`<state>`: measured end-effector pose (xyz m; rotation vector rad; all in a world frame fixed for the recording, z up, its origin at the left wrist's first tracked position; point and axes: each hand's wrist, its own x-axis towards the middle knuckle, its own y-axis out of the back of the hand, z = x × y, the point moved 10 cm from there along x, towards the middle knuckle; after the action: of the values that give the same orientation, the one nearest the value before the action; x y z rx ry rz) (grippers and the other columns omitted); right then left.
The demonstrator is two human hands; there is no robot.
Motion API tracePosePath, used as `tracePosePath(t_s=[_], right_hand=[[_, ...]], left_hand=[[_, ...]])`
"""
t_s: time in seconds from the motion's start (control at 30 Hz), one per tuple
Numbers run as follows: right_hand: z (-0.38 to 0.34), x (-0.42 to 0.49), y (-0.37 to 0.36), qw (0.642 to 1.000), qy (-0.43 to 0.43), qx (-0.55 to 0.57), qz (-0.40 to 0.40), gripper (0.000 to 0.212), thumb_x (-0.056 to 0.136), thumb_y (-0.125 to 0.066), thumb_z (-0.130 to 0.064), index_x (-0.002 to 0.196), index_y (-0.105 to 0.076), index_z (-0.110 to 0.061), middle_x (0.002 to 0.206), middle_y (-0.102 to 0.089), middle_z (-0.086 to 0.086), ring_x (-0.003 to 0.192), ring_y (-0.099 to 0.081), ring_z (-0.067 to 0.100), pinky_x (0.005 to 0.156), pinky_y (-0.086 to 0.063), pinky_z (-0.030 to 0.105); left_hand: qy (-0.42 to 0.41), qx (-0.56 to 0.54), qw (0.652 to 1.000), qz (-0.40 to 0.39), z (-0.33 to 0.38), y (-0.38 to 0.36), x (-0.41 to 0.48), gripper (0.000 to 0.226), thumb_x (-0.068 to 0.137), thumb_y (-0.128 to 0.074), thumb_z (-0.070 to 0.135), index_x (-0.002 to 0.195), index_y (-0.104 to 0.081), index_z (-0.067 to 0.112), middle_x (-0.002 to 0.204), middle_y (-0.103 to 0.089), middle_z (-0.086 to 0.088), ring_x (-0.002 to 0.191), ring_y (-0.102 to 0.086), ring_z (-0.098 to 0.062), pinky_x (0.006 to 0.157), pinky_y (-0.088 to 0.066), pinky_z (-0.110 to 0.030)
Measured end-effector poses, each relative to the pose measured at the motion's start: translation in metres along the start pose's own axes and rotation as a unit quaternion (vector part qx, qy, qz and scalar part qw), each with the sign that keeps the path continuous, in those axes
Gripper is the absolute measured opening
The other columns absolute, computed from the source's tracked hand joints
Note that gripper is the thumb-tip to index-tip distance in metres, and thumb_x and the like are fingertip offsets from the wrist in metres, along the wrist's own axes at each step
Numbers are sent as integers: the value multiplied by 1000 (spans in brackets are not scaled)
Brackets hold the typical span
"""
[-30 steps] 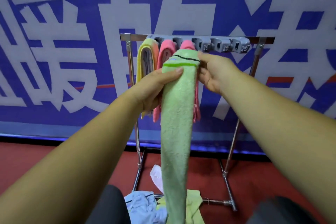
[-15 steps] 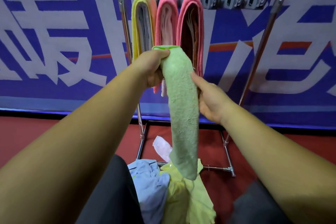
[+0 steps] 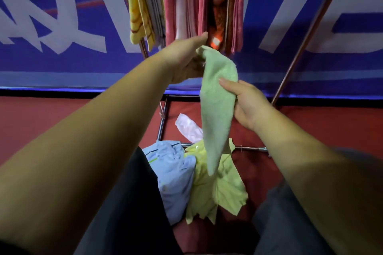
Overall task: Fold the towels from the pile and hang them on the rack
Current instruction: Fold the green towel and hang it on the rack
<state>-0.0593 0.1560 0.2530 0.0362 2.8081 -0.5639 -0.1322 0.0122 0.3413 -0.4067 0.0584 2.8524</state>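
Observation:
A light green towel hangs as a narrow folded strip in front of me. My left hand grips its top end just below the hanging towels. My right hand pinches the strip at its middle from the right side. Its lower tip dangles over the pile on the floor: a pale blue towel and a yellow-green towel. On the rack hang a yellow towel and two pink towels; the rack's top bar is out of view.
A pale pink cloth lies on the red floor by the rack's base bar. A blue banner with white lettering covers the wall behind. My dark-trousered knees flank the pile.
The view has tilted down, so the rack's top left the frame. Both hands have lowered the green towel away from the rack's clips; my right hand slid from its top to its middle.

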Motion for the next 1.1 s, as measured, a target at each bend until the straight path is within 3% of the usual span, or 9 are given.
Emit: tracePosePath(t_s=[0.2, 0.3, 0.4, 0.5, 0.57, 0.73, 0.87, 1.0, 1.1], right_hand=[[30, 26, -3, 989, -93, 101, 47, 42, 108, -60, -34, 138, -68, -6, 125, -77, 18, 118, -74, 35, 104, -57, 54], [43, 34, -1, 981, -132, 125, 70, 43, 109, -58, -39, 137, -67, -6, 120, -79, 19, 111, -76, 37, 92, -61, 54], [46, 42, -1, 976, -127, 145, 100, 38, 110, -57, -36, 132, -65, -6, 117, -78, 16, 109, -75, 35, 97, -58, 57], [48, 52, -3, 975, -115, 151, 119, 37, 111, -55, -33, 136, -61, -7, 125, -73, 14, 122, -69, 32, 113, -50, 55], [48, 57, -7, 976, -106, 148, 122, 46, 110, -57, -34, 150, -53, -12, 141, -68, 13, 128, -66, 33, 115, -48, 56], [48, 68, -12, 973, -80, 185, 113, 48, 112, -54, -30, 159, -46, -22, 152, -60, 10, 132, -64, 33, 115, -49, 58], [42, 63, -17, 965, -81, 233, 88, 41, 113, -49, -18, 153, -49, -9, 150, -60, 15, 135, -61, 36, 115, -46, 61], [41, 57, 4, 957, -86, 236, 143, 39, 99, -28, 11, 119, -60, 4, 129, -66, 19, 134, -61, 42, 114, -45, 65], [57, 49, 18, 970, -147, 61, 182, 37, 100, -30, 15, 119, -57, -1, 130, -60, 18, 98, -75, 28, 92, -63, 45]], left_hand=[[19, 175, 984, 13, -77, 13, 18, 71, 93, -56, 76, 114, -73, 11, 113, -78, -10, 97, -77, -23, 98, -61, -48], [42, 171, 984, 13, -115, 11, 18, 46, 96, -58, 53, 114, -69, 12, 113, -73, -12, 99, -72, -28, 91, -59, -45], [69, 183, 980, -24, -151, -1, 16, 36, 84, -52, 35, 111, -66, 16, 110, -68, -3, 101, -65, -25, 81, -54, -40], [3, 230, 972, -48, -148, -22, 14, 19, 89, -57, 10, 106, -65, 11, 98, -66, -8, 84, -63, -15, 74, -52, -23], [-67, 250, 964, -54, -141, -35, 18, 21, 85, -62, 1, 105, -67, 7, 92, -68, -7, 81, -60, -9, 74, -53, -26], [-91, 338, 935, 62, -188, -9, 64, 62, 79, -76, 53, 132, -57, 26, 117, -66, 2, 109, -67, -21, 90, -59, -44], [-44, 335, 927, 162, -157, 4, 31, 31, 96, -59, 23, 121, -54, 5, 102, -64, -8, 89, -57, -30, 72, -43, -36], [-48, 327, 915, 230, -144, 24, 26, 19, 100, -52, 12, 116, -56, 4, 96, -61, -8, 83, -55, -32, 67, -37, -34], [-94, 334, 902, 258, -119, 28, 12, 19, 101, -50, 15, 115, -61, 7, 94, -67, -9, 80, -57, -35, 66, -43, -39]])
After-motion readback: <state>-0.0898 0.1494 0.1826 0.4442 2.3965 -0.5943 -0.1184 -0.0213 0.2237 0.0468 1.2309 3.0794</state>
